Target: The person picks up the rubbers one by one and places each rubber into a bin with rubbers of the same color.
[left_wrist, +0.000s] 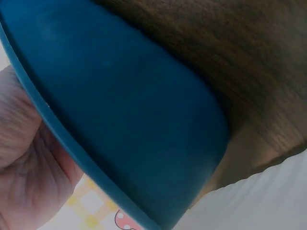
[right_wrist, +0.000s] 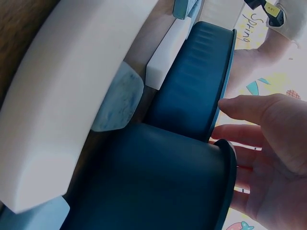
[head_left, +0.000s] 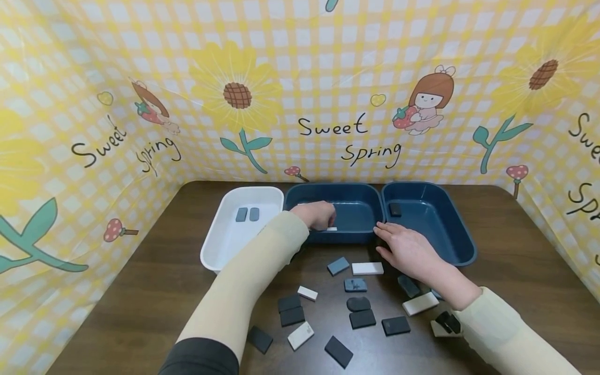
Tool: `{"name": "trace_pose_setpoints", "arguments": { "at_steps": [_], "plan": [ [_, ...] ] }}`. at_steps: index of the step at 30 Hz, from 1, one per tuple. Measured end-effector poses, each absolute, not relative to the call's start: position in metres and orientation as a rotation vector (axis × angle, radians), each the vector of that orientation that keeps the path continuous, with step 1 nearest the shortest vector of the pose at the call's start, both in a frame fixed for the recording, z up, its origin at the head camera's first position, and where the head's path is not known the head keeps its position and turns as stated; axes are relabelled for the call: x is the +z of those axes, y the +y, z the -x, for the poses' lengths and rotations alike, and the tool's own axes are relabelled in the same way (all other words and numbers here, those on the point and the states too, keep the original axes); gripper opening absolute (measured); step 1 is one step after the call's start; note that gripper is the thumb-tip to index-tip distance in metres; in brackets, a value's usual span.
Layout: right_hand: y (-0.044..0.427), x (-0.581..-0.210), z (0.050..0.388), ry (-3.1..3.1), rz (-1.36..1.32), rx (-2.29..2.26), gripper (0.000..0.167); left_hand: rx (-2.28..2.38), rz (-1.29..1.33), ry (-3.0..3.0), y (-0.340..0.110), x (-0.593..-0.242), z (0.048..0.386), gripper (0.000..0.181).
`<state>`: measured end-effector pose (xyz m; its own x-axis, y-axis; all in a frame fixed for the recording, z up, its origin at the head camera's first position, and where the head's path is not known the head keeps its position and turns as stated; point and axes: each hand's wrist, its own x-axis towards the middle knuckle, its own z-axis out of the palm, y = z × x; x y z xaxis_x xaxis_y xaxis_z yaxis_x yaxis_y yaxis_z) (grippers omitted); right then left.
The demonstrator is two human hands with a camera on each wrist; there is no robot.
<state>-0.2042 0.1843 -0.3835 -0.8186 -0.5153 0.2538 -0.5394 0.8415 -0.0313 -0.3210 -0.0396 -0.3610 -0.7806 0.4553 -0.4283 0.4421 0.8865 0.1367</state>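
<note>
Left hand [head_left: 317, 214]: It is reaching down inside the middle blue bin [head_left: 347, 237]. Its fingers are bending over a white block [head_left: 332, 229]. I cannot tell if they are gripping it.
White block: It is lying low in the middle blue bin, mostly hiding under the left hand.
Right hand [head_left: 409, 247]: Its fingers are stretching out nearly straight by the near rims where the two blue bins are meeting. They are holding nothing.
Step now: The left hand seems to be putting the white block in place.
Next move: It is probably calling for loose fingers, then a lift over the rim without bumping the block.
Side bins: Two gray-blue blocks [head_left: 254, 214] are sitting in the white tub [head_left: 225, 245]. One dark block [head_left: 395, 209] is sitting in the right blue bin [head_left: 440, 224].
Tabletop [head_left: 154, 291]: More blocks are waiting here, like a black block [head_left: 339, 351] and a blue block [head_left: 338, 266].
</note>
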Motion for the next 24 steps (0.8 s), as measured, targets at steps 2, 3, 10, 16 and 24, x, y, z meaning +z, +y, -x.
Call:
{"name": "trace_pose_setpoints", "arguments": {
  "at_steps": [2,3,10,16,24],
  "plan": [
    [0.1843,-0.3833,0.2041,-2.78,-0.813,0.152,0.046,0.03,-0.639,2.592,-0.0387,-0.3608,0.3214,0.009],
    [0.1845,-0.3835,0.2042,-2.775,-0.818,0.158,0.046,0.016,-0.651,2.591,-0.0385,-0.3607,0.3216,0.01],
    [0.1858,-0.3841,0.2037,-2.741,-0.848,0.177,0.043,-0.015,-0.728,2.575,-0.039,-0.3608,0.3233,0.013],
    [0.1861,-0.3839,0.2037,-2.74,-0.851,0.176,0.043,0.003,-0.718,2.553,-0.0385,-0.3629,0.3278,0.012],
    [0.1863,-0.3838,0.2034,-2.755,-0.844,0.167,0.044,0.008,-0.724,2.549,-0.0384,-0.3595,0.324,0.012]
  ]
}}
